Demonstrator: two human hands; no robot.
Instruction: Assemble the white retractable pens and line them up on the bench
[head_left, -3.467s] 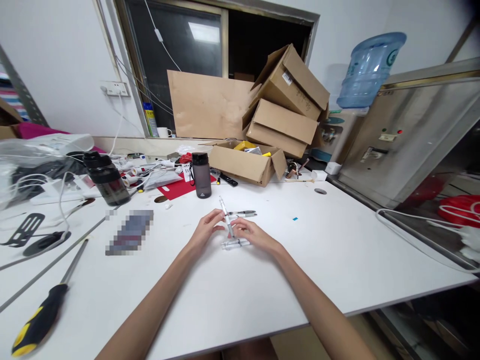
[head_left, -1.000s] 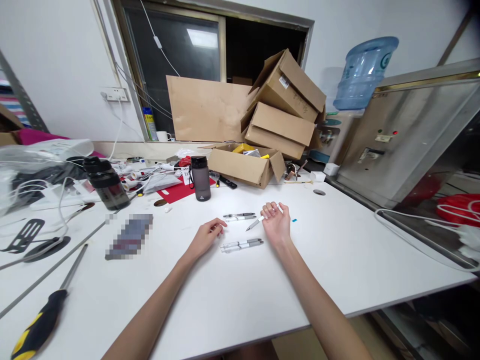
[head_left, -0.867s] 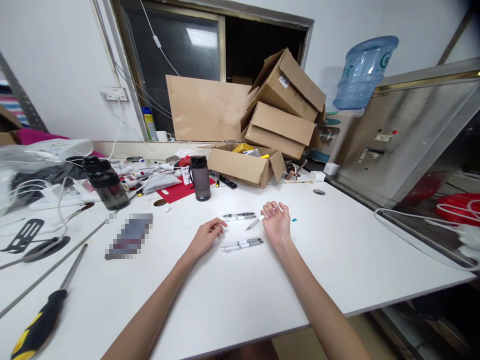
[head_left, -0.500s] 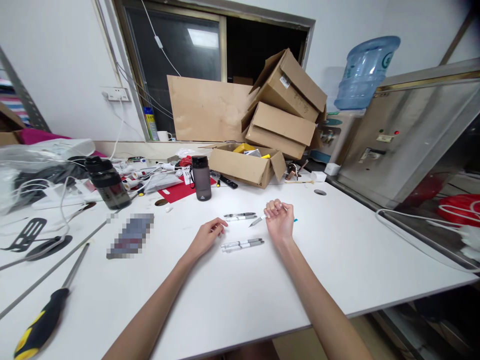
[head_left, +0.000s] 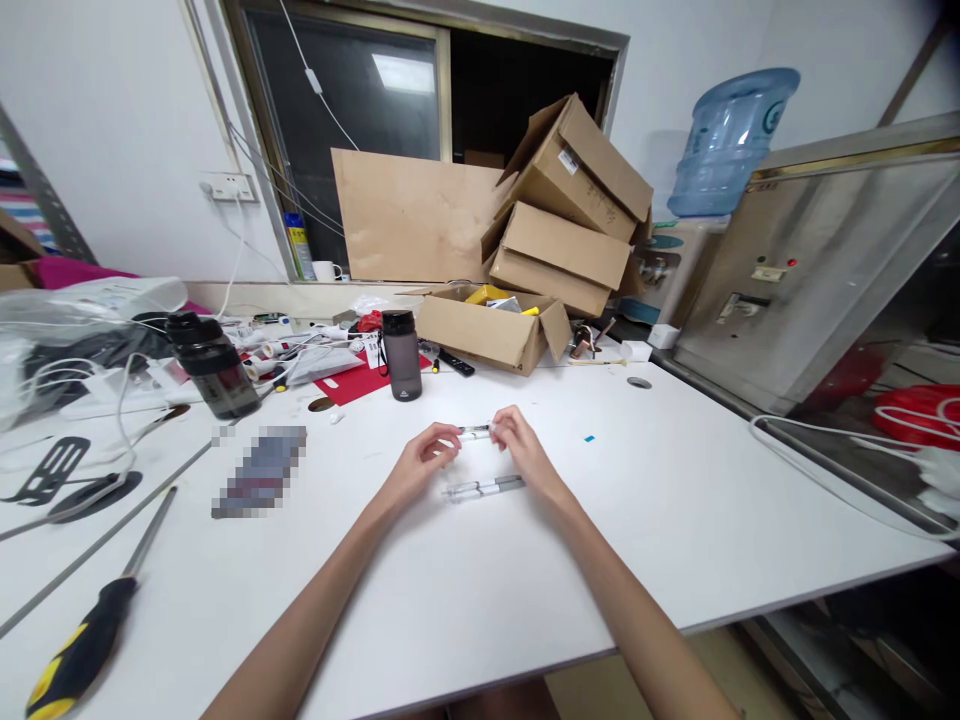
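Observation:
My left hand has its fingers curved and its thumb apart, with the fingertips at the left ends of the far pens. At their right ends, my right hand pinches a pen, largely hidden by its fingers. One far pen looks dark, another white and clear. Closer to me, a pair of white and grey pens lies side by side on the white table, between my wrists. A small blue strip lies right of my right hand.
A dark bottle and an open cardboard box stand behind my hands. On the left are another bottle, a blurred-out flat object, a screwdriver and cables. A metal cabinet borders the table on the right.
My right hand has moved left with its pen and turned over toward the far pens, uncovering the blue strip. My left hand has shifted slightly toward the far pens' left ends.

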